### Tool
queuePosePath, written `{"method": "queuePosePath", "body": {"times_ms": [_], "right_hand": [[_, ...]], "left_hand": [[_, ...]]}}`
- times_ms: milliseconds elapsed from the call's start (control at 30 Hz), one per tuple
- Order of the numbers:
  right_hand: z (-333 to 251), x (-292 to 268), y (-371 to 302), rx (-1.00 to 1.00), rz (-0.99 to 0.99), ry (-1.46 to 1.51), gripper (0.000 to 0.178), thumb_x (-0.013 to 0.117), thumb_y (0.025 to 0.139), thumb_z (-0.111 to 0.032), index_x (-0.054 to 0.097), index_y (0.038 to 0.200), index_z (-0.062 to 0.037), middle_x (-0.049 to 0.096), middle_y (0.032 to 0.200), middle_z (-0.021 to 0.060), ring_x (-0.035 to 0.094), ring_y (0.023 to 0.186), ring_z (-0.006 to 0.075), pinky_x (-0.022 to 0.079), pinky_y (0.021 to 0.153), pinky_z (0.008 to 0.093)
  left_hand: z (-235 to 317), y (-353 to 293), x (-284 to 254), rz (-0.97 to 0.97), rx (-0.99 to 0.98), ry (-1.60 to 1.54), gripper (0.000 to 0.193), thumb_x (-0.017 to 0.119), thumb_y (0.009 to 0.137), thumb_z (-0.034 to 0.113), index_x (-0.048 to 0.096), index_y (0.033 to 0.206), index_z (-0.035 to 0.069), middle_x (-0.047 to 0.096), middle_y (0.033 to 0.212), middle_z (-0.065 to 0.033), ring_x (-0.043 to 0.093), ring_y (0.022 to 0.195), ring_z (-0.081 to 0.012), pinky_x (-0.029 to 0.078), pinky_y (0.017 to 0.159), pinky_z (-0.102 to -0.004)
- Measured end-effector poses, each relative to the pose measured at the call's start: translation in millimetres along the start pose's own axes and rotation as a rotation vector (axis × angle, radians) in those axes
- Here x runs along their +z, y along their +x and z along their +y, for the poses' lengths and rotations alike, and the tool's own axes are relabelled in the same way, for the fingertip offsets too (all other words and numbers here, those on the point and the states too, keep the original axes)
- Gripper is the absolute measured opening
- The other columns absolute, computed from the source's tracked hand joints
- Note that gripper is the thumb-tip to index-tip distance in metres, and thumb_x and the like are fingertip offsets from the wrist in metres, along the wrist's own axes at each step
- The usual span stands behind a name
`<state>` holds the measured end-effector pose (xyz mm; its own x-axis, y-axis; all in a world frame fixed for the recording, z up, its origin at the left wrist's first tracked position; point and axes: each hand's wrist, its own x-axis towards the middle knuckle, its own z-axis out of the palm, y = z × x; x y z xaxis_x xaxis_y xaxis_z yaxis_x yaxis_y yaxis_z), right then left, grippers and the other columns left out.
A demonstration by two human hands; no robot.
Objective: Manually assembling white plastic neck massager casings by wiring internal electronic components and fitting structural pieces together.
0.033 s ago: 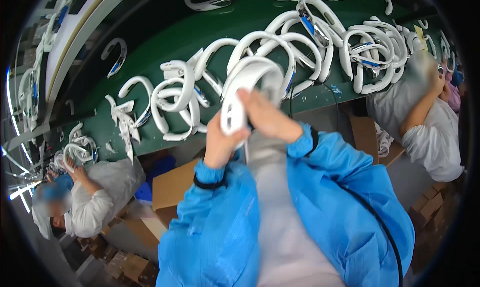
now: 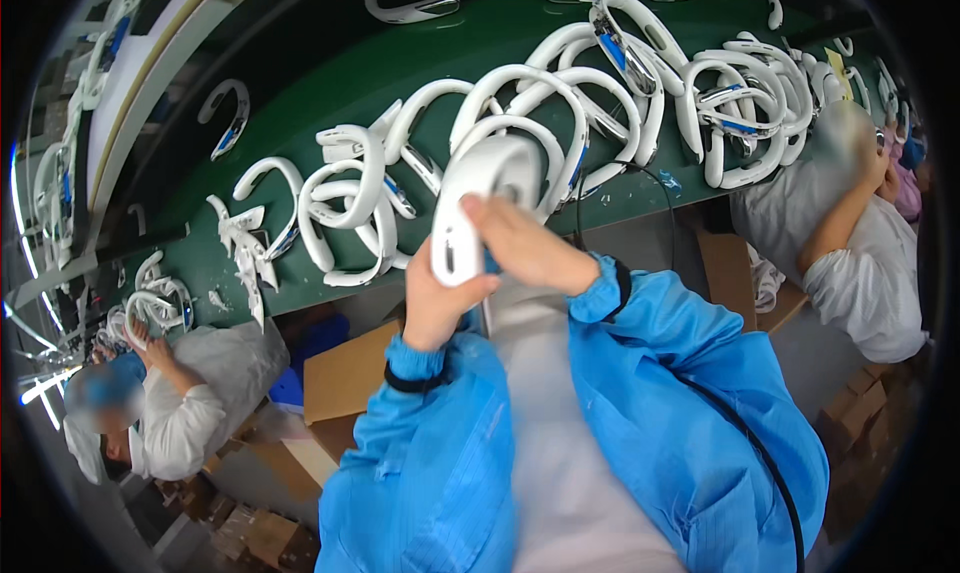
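Housing (image 2: 452, 213) of smooth, white, plastic-looking material, curved and broad, with a small dark slot (image 2: 449, 244) near the lower end, held in the air close to the middle of the view. Left hand (image 2: 430, 308) at 7 o'clock of the housing, grasping the lower end, with thumb stretched toward 3 o'clock. Right hand (image 2: 525, 245) at 4 o'clock, also grasping, with one tip laid upon the white surface; cannot tell the placing of the hidden fingers. Blue sleeves (image 2: 660, 293) with black bands (image 2: 412, 384) at both wrists.

Beyond the housing, a long green bench (image 2: 320, 93). Upon it, at 1 o'clock from the housing, a pile of white curved pieces (image 2: 520, 70), overlapping one another, some with blue parts. At 2 o'clock, a second, denser pile (image 2: 765, 173) of similar kind. At 10 o'clock, a smaller group of white loops (image 2: 372, 183), and farther on, a single white hook (image 2: 243, 103) lying apart. At 9 o'clock, irregular white pieces (image 2: 240, 235).

At 7 o'clock, lower than the bench, a brown cardboard box (image 2: 350, 368). At 8 o'clock, a co-worker in white clothing (image 2: 215, 393); at 3 o'clock, another co-worker (image 2: 850, 293), likewise in white.
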<state>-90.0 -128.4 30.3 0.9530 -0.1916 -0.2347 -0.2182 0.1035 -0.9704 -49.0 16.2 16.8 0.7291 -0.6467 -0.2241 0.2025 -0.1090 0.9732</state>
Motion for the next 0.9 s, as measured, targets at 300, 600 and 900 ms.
{"method": "queuePosePath", "body": {"times_ms": [300,600,900], "right_hand": [[43,-105,44,-0.042,0.481,-0.184,0.026,0.062,0.08,-0.02,0.056,0.094,0.0006,0.058,0.08,0.0072,0.057,0.072,0.0134,0.047,0.065,0.0262],[181,-144,76,0.497,0.607,-0.419,0.054,0.066,0.066,-0.028,0.053,0.104,0.0081,0.061,0.094,0.0214,0.06,0.089,0.0294,0.046,0.079,0.0343],[136,-117,59,0.246,0.735,0.123,0.015,0.058,0.067,-0.013,0.053,0.079,-0.0048,0.048,0.058,0.0035,0.048,0.046,0.0145,0.039,0.042,0.028]], "left_hand": [[-1,-27,-82,0.378,-0.152,-0.245,0.034,0.059,0.079,0.025,0.045,0.093,-0.002,0.053,0.062,-0.0102,0.052,0.045,-0.0181,0.045,0.04,-0.0277],[-25,-18,-168,0.368,-0.038,-0.748,0.036,0.057,0.078,0.031,0.043,0.099,0.005,0.046,0.061,-0.0078,0.045,0.048,-0.0165,0.04,0.041,-0.0274],[72,-4,-253,0.275,0.488,-0.759,0.039,0.054,0.08,0.039,0.042,0.102,0.009,0.046,0.063,-0.0069,0.044,0.048,-0.0177,0.037,0.043,-0.0292]]}}
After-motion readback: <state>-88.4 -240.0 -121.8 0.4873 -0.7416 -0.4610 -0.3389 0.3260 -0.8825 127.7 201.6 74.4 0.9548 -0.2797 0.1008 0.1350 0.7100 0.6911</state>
